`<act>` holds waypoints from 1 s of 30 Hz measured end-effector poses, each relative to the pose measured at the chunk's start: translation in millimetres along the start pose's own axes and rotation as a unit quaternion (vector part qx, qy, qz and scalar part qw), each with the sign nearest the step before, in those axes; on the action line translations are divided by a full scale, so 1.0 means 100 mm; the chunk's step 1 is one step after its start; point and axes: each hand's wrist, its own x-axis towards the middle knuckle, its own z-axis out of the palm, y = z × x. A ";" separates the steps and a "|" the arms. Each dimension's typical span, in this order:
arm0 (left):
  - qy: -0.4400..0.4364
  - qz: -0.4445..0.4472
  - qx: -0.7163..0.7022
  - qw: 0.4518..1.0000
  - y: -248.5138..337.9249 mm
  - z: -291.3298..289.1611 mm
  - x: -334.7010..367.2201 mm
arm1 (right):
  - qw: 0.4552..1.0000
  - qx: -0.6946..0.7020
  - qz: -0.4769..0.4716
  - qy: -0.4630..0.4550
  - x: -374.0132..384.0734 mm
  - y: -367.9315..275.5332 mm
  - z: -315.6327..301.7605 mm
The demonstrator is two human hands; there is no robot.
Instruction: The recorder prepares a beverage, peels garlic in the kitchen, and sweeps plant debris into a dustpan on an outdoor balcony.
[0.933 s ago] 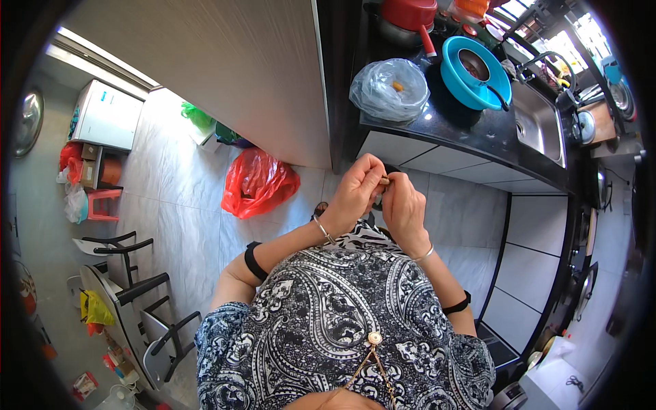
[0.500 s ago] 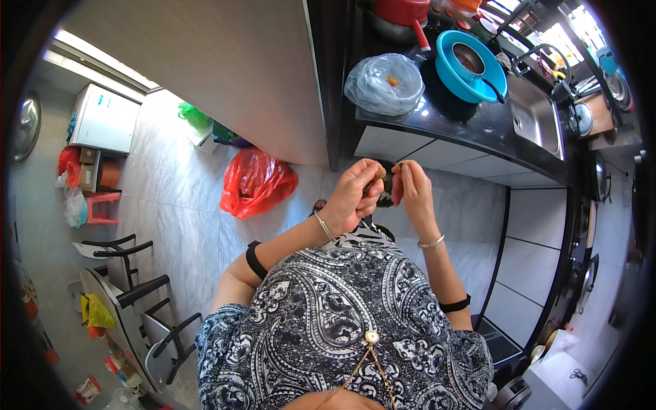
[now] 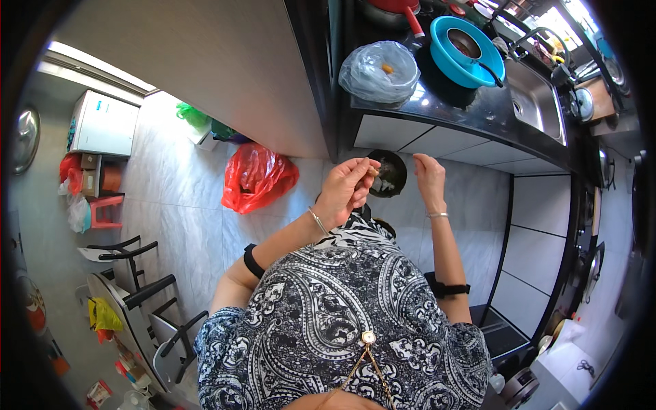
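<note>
My left hand (image 3: 344, 191) is raised in front of my body, thumb and fingers closed on a small brown lump (image 3: 373, 169) whose kind I cannot make out. To its right, my right hand (image 3: 430, 179) is held apart, its fingers bent and pressed together. Anything in that pinch is too small or hidden to see. Below and between the hands, a dark round container (image 3: 400, 164) with pale scraps in it stands on the floor.
A red plastic bag (image 3: 258, 179) lies on the tiled floor at left. The black counter (image 3: 447, 113) ahead bears a clear plastic bag (image 3: 380, 72), a blue basin (image 3: 441, 60) with a strainer, and a sink (image 3: 536, 102). Chairs (image 3: 167, 321) stand at lower left.
My right hand has moved right, away from the left hand, uncovering the dark container between them. My left hand keeps the brown lump and has shifted slightly.
</note>
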 end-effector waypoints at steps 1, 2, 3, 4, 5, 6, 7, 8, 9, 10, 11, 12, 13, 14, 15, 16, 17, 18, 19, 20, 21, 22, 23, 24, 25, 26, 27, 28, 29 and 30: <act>-0.009 0.009 0.002 1.000 -0.02 0.00 0.00 | 1.000 0.001 -0.002 -0.001 -0.03 -0.24 -0.10; -0.008 0.011 0.002 1.000 -0.04 0.00 0.00 | 0.998 0.034 -0.053 -0.001 -0.06 -0.52 -0.20; -0.007 0.023 0.018 1.000 -0.06 0.01 0.00 | 0.992 0.067 -0.104 0.000 -0.10 -0.75 -0.28; -0.006 0.034 0.033 0.999 -0.08 0.01 -0.01 | 0.992 0.068 -0.105 0.000 -0.16 -0.96 -0.35; 0.000 0.043 0.051 0.998 -0.08 0.04 -0.03 | 0.984 0.066 -0.163 -0.031 -0.22 -1.14 -0.42; -0.002 0.043 0.051 0.998 -0.09 0.07 -0.03 | 0.972 0.063 -0.220 -0.061 -0.25 -1.24 -0.45; -0.002 0.064 0.080 0.995 -0.09 0.08 -0.04 | 0.972 0.062 -0.220 -0.060 -0.25 -1.28 -0.45; -0.002 0.084 0.109 0.990 -0.09 0.10 -0.04 | 0.959 0.025 -0.276 -0.051 -0.25 -1.32 -0.45; -0.003 0.085 0.109 0.990 -0.09 0.11 -0.05 | 0.943 -0.013 -0.331 -0.043 -0.25 -1.33 -0.45; 0.004 0.091 0.130 0.987 -0.09 0.12 -0.05 | 0.942 -0.013 -0.332 -0.042 -0.25 -1.31 -0.44; 0.011 0.097 0.151 0.984 -0.09 0.14 -0.06 | 0.938 -0.017 -0.343 -0.033 -0.25 -1.27 -0.42; 0.010 0.097 0.151 0.984 -0.09 0.15 -0.06 | 0.934 -0.020 -0.355 -0.025 -0.25 -1.24 -0.40; 0.013 0.099 0.164 0.981 -0.09 0.16 -0.07 | 0.934 -0.021 -0.356 -0.024 -0.26 -1.23 -0.38; 0.017 0.102 0.177 0.979 -0.09 0.17 -0.07 | 0.940 -0.004 -0.340 -0.021 -0.27 -1.22 -0.36; 0.016 0.103 0.177 0.979 -0.09 0.16 -0.08 | 0.946 0.013 -0.324 -0.018 -0.28 -1.22 -0.36; 0.012 0.135 0.216 0.967 -0.10 0.16 -0.08 | 0.945 0.013 -0.325 -0.018 -0.29 -1.22 -0.36; 0.006 0.166 0.255 0.953 -0.10 0.16 -0.08 | 0.952 0.031 -0.303 -0.033 -0.29 -1.23 -0.37; 0.006 0.166 0.254 0.953 -0.09 0.16 -0.08 | 0.957 0.049 -0.281 -0.048 -0.29 -1.24 -0.38; 0.005 0.189 0.299 0.935 -0.08 0.17 -0.09 | 0.957 0.048 -0.282 -0.048 -0.29 -1.25 -0.40; 0.004 0.212 0.344 0.915 -0.07 0.17 -0.09 | 0.961 0.057 -0.265 -0.054 -0.29 -1.26 -0.41; 0.005 0.212 0.343 0.915 -0.07 0.17 -0.09 | 0.964 0.067 -0.249 -0.060 -0.28 -1.27 -0.42; 0.002 0.197 0.317 0.928 -0.06 0.16 -0.09 | 0.964 0.067 -0.249 -0.061 -0.28 -1.26 -0.41; -0.003 0.183 0.291 0.939 -0.05 0.17 -0.09 | 0.967 0.110 -0.218 -0.067 -0.27 -1.26 -0.41; -0.003 0.184 0.291 0.939 -0.05 0.16 -0.08 | 0.968 0.152 -0.187 -0.073 -0.27 -1.26 -0.42; -0.015 0.163 0.242 0.956 -0.07 0.14 -0.07 | 0.968 0.152 -0.188 -0.072 -0.28 -1.28 -0.44; -0.026 0.141 0.193 0.971 -0.07 0.13 -0.05 | 0.965 0.212 -0.136 -0.072 -0.30 -1.30 -0.48; -0.026 0.142 0.193 0.970 -0.06 0.14 -0.03 | 0.956 0.272 -0.084 -0.072 -0.32 -1.33 -0.53; -0.023 0.131 0.169 0.977 -0.05 0.14 -0.02 | 0.942 0.311 -0.098 -0.080 -0.37 -1.43 -0.63; -0.020 0.119 0.146 0.982 -0.04 0.15 -0.01 | 0.925 0.351 -0.112 -0.088 -0.44 -1.60 -0.79; -0.019 0.119 0.147 0.982 -0.04 0.15 0.00 | 0.892 0.405 -0.157 -0.126 -0.50 -1.82 -0.96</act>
